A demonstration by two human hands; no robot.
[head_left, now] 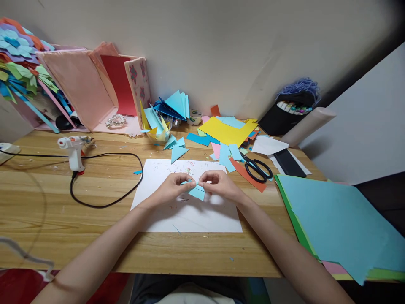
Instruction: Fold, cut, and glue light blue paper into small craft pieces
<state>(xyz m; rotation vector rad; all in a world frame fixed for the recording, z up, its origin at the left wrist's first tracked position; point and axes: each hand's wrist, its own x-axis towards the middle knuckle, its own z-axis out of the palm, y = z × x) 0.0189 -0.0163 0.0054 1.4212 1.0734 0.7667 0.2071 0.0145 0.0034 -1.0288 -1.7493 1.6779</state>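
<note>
Both my hands meet over a white sheet (186, 215) in the middle of the wooden table (63, 228). My left hand (172, 187) and my right hand (217, 184) each pinch one small folded light-blue paper piece (197, 192) between thumb and fingertips, left hand at its left end, right hand at its right end. The piece hovers just above the white sheet. Part of the paper is hidden under my fingers.
A white glue gun (73, 148) with a black cord (104, 202) lies at the left. Black scissors (257, 168), blue paper triangles (177, 150) and yellow, blue, pink and orange scraps (226, 131) lie behind. A stack of large blue sheets (332, 219) overhangs the right edge. Paper flowers (19, 59) stand far left.
</note>
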